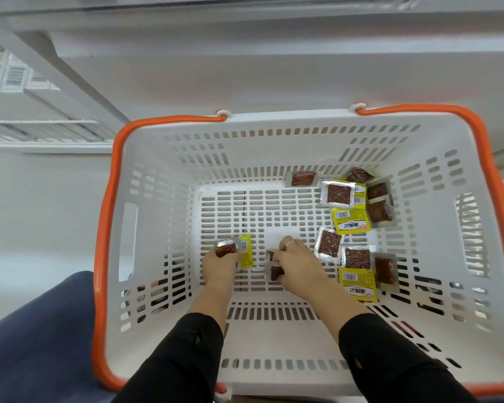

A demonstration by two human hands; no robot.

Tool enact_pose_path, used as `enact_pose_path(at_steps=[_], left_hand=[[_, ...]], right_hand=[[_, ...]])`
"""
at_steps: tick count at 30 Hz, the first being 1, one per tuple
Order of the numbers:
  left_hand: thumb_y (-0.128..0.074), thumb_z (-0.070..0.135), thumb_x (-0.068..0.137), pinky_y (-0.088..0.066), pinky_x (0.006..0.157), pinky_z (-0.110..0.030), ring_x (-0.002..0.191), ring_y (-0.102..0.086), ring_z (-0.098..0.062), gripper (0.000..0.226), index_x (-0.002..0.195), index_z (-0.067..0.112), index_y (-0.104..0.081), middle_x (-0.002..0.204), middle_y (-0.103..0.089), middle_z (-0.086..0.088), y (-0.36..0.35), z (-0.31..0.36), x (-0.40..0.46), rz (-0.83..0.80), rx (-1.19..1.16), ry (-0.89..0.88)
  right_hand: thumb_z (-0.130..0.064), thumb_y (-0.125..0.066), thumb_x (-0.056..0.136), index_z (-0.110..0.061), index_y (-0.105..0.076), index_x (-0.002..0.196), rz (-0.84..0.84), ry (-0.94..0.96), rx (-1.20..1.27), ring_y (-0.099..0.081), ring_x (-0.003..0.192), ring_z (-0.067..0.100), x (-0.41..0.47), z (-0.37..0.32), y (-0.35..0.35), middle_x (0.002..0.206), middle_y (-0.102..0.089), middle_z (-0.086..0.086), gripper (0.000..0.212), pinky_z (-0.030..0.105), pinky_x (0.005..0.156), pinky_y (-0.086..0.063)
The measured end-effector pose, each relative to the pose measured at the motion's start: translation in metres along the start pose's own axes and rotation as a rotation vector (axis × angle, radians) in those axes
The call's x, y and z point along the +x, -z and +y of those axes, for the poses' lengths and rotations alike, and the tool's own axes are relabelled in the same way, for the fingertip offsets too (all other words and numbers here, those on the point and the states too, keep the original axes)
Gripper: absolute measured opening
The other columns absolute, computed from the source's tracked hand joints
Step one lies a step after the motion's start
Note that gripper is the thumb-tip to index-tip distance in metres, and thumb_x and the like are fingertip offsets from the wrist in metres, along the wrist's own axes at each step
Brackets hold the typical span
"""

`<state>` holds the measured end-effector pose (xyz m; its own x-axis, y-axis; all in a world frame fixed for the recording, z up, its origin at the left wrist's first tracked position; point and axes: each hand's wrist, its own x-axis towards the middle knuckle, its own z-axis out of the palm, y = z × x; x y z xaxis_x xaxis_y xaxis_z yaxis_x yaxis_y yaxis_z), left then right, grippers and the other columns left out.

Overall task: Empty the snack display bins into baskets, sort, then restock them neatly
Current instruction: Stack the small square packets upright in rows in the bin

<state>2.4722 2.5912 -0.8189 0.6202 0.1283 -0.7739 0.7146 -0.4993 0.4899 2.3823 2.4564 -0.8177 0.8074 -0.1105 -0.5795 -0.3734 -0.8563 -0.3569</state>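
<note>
A white slotted basket point(157, 181) with orange handles fills the view from above. Both my hands are down inside it. My left hand point(220, 264) grips a stack of yellow-and-brown snack packets point(236, 249). My right hand point(296, 264) pinches brown snack packets point(275, 267) on the basket floor. Several more packets point(351, 219), some yellow side up and some showing the brown snack, lie scattered along the right side of the basket floor.
White shelving point(41, 112) with price labels stands at the upper left. A white floor or wall runs behind the basket. My dark blue trouser leg point(35, 344) is at the lower left beside the basket.
</note>
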Motion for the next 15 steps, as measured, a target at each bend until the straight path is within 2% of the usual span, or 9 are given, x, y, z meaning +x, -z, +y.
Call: enact_pose_path(at_steps=[3, 6, 8, 11, 13, 15], left_hand=[[-0.073, 0.006, 0.083, -0.044, 0.069, -0.029, 0.076, -0.055, -0.019, 0.02, 0.098, 0.01, -0.06, 0.08, -0.06, -0.004, 0.002, 0.013, -0.006, -0.044, -0.052, -0.014], [-0.074, 0.006, 0.082, -0.045, 0.072, -0.03, 0.079, -0.055, -0.022, 0.023, 0.1, 0.008, -0.06, 0.082, -0.059, -0.005, 0.01, 0.027, -0.012, -0.032, -0.056, -0.051], [-0.074, 0.006, 0.082, -0.045, 0.062, -0.026, 0.069, -0.053, -0.018, 0.018, 0.095, 0.007, -0.061, 0.074, -0.058, -0.003, 0.017, 0.036, -0.021, -0.041, -0.072, -0.084], [-0.075, 0.005, 0.08, -0.044, 0.056, -0.021, 0.063, -0.053, -0.014, 0.013, 0.082, 0.01, -0.064, 0.07, -0.059, -0.003, 0.029, 0.05, -0.039, -0.09, -0.129, -0.14], [-0.079, 0.01, 0.079, -0.047, 0.06, -0.023, 0.071, -0.06, -0.018, 0.016, 0.089, 0.008, -0.067, 0.078, -0.064, -0.006, 0.038, 0.06, -0.053, -0.193, -0.187, -0.159], [-0.081, 0.02, 0.077, -0.048, 0.064, -0.025, 0.078, -0.064, -0.02, 0.028, 0.099, 0.007, -0.068, 0.085, -0.067, -0.008, 0.046, 0.07, -0.069, -0.337, -0.183, -0.188]], right_hand=[[-0.014, -0.069, 0.082, -0.01, -0.063, 0.111, 0.017, -0.145, 0.253, -0.054, 0.101, 0.023, 0.003, 0.007, 0.008, 0.114, -0.044, 0.002, 0.03, 0.029, 0.082, -0.045], [-0.009, -0.073, 0.078, -0.015, -0.06, 0.084, -0.011, -0.231, 0.465, -0.053, 0.085, 0.022, -0.005, 0.018, 0.018, 0.086, -0.049, -0.001, 0.015, 0.026, 0.061, -0.038], [-0.006, -0.075, 0.078, -0.014, -0.056, 0.085, 0.014, -0.261, 0.714, -0.053, 0.086, 0.022, -0.015, 0.02, 0.03, 0.083, -0.053, 0.0, 0.021, 0.028, 0.065, -0.039], [-0.004, -0.073, 0.082, -0.015, -0.055, 0.103, 0.008, -0.292, 1.043, -0.054, 0.093, 0.015, -0.031, 0.013, 0.059, 0.099, -0.056, -0.001, 0.029, 0.027, 0.085, -0.047], [-0.004, -0.069, 0.085, -0.009, -0.063, 0.098, -0.047, -0.251, 1.121, -0.062, 0.083, 0.017, -0.042, 0.007, 0.08, 0.098, -0.067, 0.008, 0.015, 0.025, 0.074, -0.052], [-0.004, -0.067, 0.086, -0.006, -0.067, 0.102, -0.079, -0.167, 1.26, -0.066, 0.085, 0.024, -0.053, 0.001, 0.095, 0.103, -0.07, 0.017, 0.016, 0.03, 0.074, -0.051]])
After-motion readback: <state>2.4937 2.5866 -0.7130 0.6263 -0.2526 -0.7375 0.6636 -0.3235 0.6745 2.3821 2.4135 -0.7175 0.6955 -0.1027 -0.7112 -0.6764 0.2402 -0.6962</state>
